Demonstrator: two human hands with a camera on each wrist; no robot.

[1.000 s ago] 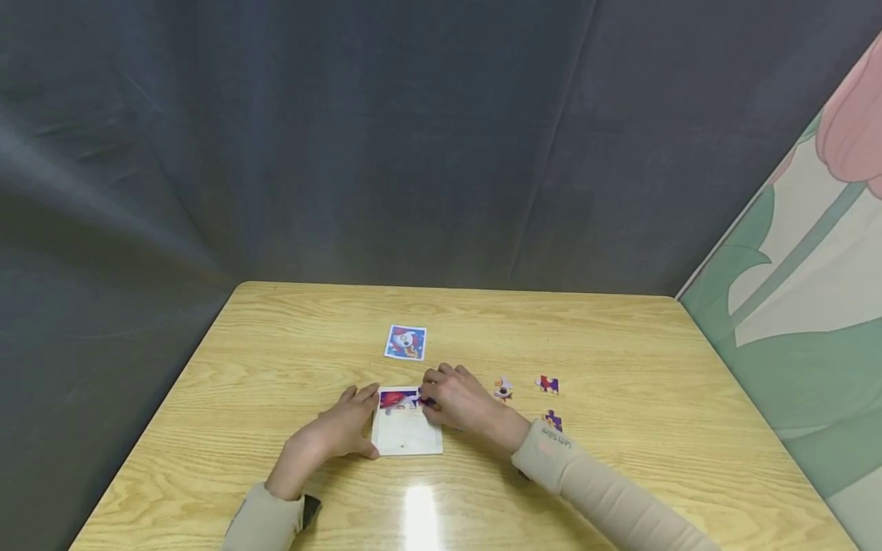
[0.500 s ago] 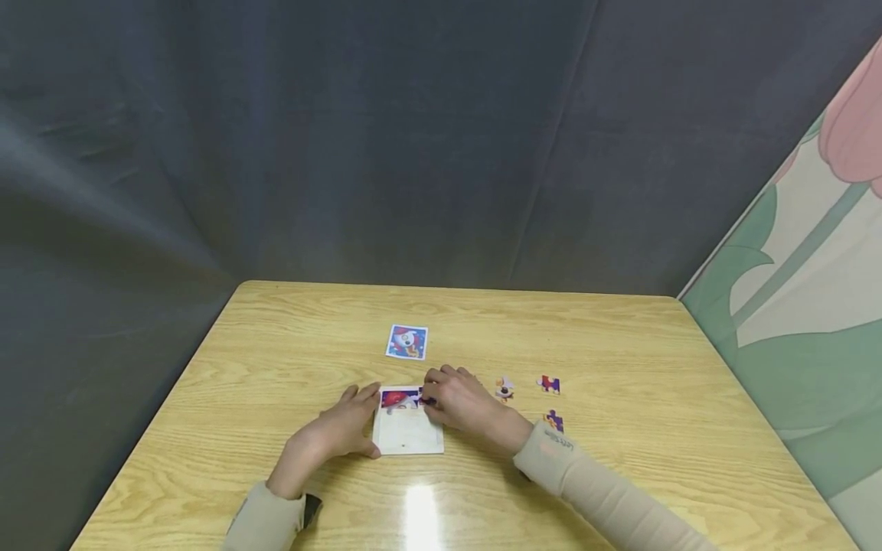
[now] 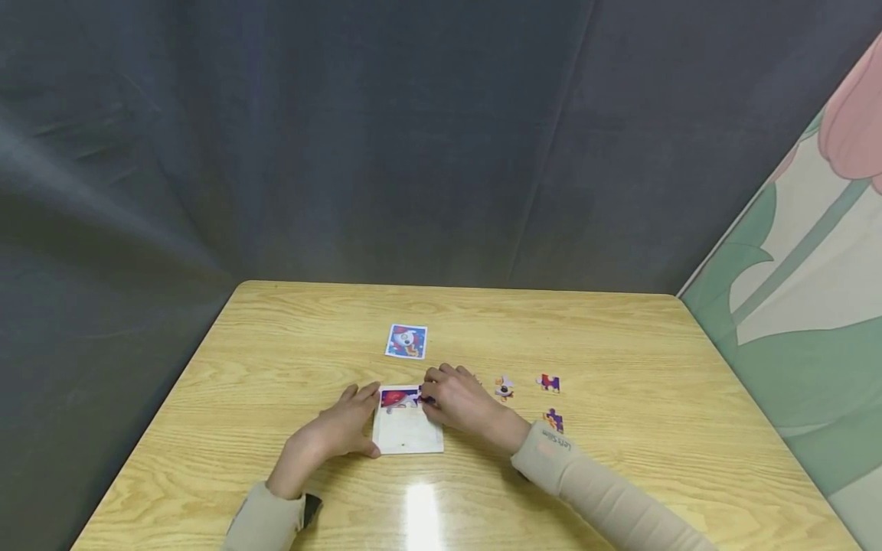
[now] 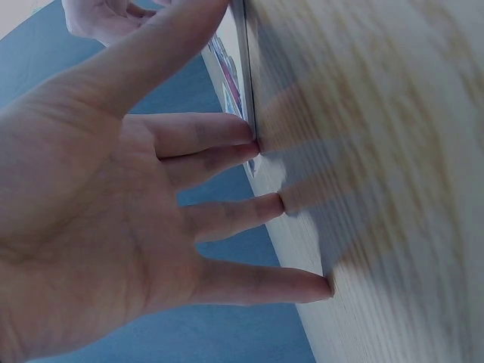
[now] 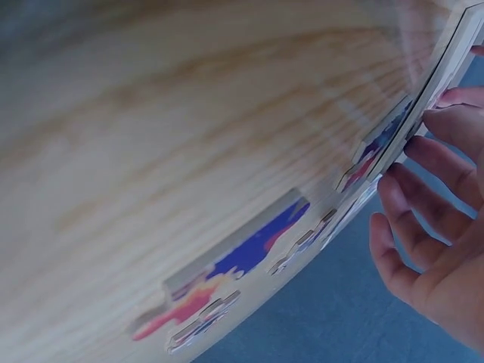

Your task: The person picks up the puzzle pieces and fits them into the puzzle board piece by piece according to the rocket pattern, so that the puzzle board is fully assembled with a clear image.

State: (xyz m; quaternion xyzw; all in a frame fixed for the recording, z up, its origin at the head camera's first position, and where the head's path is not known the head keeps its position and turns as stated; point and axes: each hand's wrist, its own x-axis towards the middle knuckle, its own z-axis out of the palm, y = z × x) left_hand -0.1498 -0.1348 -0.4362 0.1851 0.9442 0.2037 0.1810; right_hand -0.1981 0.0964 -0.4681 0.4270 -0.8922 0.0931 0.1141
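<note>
A square white puzzle tray (image 3: 408, 438) lies on the table, with red and purple joined pieces (image 3: 397, 399) along its far side. My left hand (image 3: 339, 428) steadies the tray's left edge; its fingers are straight and spread in the left wrist view, fingertips down at the tabletop. At the tray's far right corner, my right hand (image 3: 463, 399) pinches a dark purple puzzle piece (image 3: 423, 395), mostly hidden under the fingers. Its thumb and index finger meet at the tray's edge in the right wrist view, the other fingers loosely bent.
Right of the tray lie loose puzzle pieces: a white and orange one (image 3: 504, 388), a red and purple one (image 3: 549, 383) and a purple and orange one (image 3: 553, 419). A small picture card (image 3: 406, 341) lies beyond the tray. A dark curtain (image 3: 427, 153) hangs behind the table.
Both hands stay at the tray. The right fingers shift only very slightly over the piece at the far right corner.
</note>
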